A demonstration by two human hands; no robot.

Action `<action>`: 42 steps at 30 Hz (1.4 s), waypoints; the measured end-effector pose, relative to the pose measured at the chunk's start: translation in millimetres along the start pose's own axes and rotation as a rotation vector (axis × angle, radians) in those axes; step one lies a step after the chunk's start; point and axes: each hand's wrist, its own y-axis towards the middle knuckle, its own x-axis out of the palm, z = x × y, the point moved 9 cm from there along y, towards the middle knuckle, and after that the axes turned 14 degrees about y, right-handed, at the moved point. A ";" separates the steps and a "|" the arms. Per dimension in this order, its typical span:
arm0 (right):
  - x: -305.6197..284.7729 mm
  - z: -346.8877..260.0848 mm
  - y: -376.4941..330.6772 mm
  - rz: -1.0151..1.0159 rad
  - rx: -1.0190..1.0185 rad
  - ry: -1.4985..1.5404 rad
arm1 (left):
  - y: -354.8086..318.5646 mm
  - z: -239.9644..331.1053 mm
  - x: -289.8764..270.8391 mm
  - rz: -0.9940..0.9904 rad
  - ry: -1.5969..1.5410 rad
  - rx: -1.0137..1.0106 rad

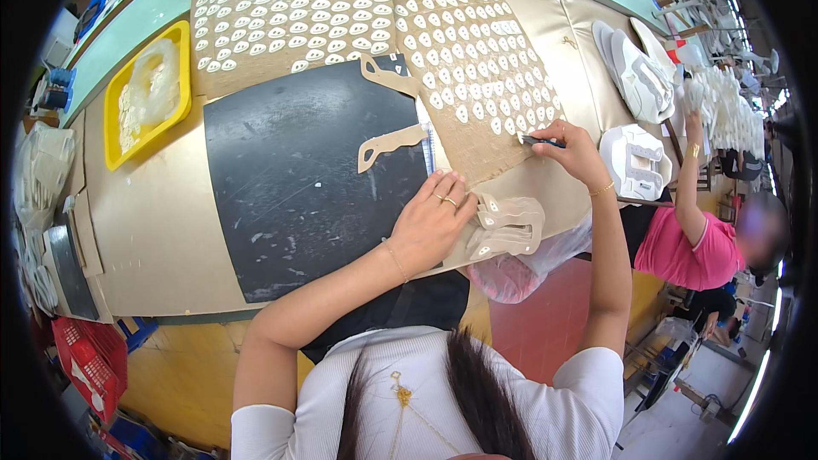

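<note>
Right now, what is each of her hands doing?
Left hand: open, flat, pressing on the brown sheet at the black mat edge.
Right hand: closed on a dark pen-like tool.

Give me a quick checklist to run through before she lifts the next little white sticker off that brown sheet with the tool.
1. Right hand has a grip on the thin dark tool: ok.
2. Tool tip sits at the near right edge of the brown sheet, by the white stickers: ok.
3. Left hand lies flat, pinning the sheet's near edge: ok.
4. Stack of tan cut pieces lies beside the left hand: ok.
5. Black mat has bare space, with tan cut pieces lying at its right side: ok.
6. Whether a sticker is already on the tool tip: cannot tell.
</note>
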 end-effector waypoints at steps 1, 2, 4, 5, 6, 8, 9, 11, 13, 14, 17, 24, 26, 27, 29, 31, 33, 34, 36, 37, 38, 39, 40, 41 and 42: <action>-0.3 4.2 -1.4 0.004 0.023 0.039 | 0.0 0.3 1.3 0.001 -0.003 0.003; -0.4 9.6 -3.3 0.009 0.006 0.147 | -0.2 0.8 1.9 0.001 -0.009 0.005; -0.9 21.4 -9.4 0.022 -0.025 0.363 | 0.0 1.5 0.2 0.014 -0.002 0.002; -0.6 20.2 -11.5 0.025 -0.032 0.360 | -0.3 1.9 -0.2 0.019 -0.001 0.003; -0.9 18.3 -13.4 0.028 -0.039 0.357 | -0.3 1.6 0.0 0.018 0.000 0.003; -1.0 12.8 -17.1 0.027 -0.051 0.321 | -0.2 0.5 0.1 0.014 0.004 0.004; -0.7 7.9 -18.8 0.023 -0.057 0.287 | -0.7 0.3 -0.2 0.012 0.006 0.004; 0.4 -0.6 -22.7 0.020 -0.057 0.226 | -1.4 -0.2 -0.8 0.008 0.010 0.002; 3.7 -6.1 -27.3 0.022 -0.048 0.171 | -2.6 -0.5 0.7 0.011 0.014 0.001; 6.9 -8.5 -30.7 -0.002 -0.076 0.194 | -2.2 0.4 0.9 0.016 0.011 0.003; 22.6 -19.9 -40.4 -0.057 -0.129 0.199 | -1.4 2.3 0.8 0.014 0.015 0.007; 20.1 -59.9 -45.1 0.070 -0.159 -0.019 | -0.7 1.3 -1.1 0.018 0.027 0.014; 21.6 -73.6 -47.3 0.069 -0.187 0.020 | -1.6 1.1 -3.0 0.046 0.007 0.016; 27.8 -86.4 -47.7 0.065 -0.222 0.061 | -2.2 2.5 -5.9 0.068 0.001 0.034; 44.0 -108.8 -46.8 0.063 -0.285 0.134 | -3.6 4.1 -14.3 0.113 -0.006 0.065; 66.4 -126.3 -44.1 0.063 -0.333 0.204 | -15.8 1.4 -29.9 0.138 -0.127 0.030; 100.7 -153.1 -43.2 0.041 -0.341 0.243 | -38.0 -9.2 -55.1 0.188 -0.233 -0.051; 120.7 -164.6 -42.5 0.028 -0.343 0.265 | -54.6 -21.4 -64.4 0.215 -0.223 -0.131; 154.8 -188.5 -45.9 0.068 -0.408 0.229 | -90.1 -47.5 -84.9 0.270 -0.209 -0.279; 171.3 -194.4 -47.0 0.077 -0.429 0.243 | -106.5 -65.4 -93.2 0.310 -0.192 -0.389; 185.7 -203.9 -48.9 0.110 -0.475 0.201 | -123.2 -82.2 -101.7 0.353 -0.167 -0.502; 200.1 -208.6 -49.9 0.118 -0.469 0.174 | -138.0 -97.5 -107.9 0.404 -0.135 -0.605; 211.4 -211.5 -50.7 0.127 -0.461 0.146 | -150.4 -110.6 -109.6 0.414 -0.097 -0.698; 221.1 -213.9 -50.8 0.133 -0.469 0.117 | -158.3 -121.2 -108.3 0.397 -0.071 -0.772; 229.7 -215.7 -50.9 0.142 -0.476 0.086 | -165.0 -131.1 -107.5 0.379 -0.048 -0.842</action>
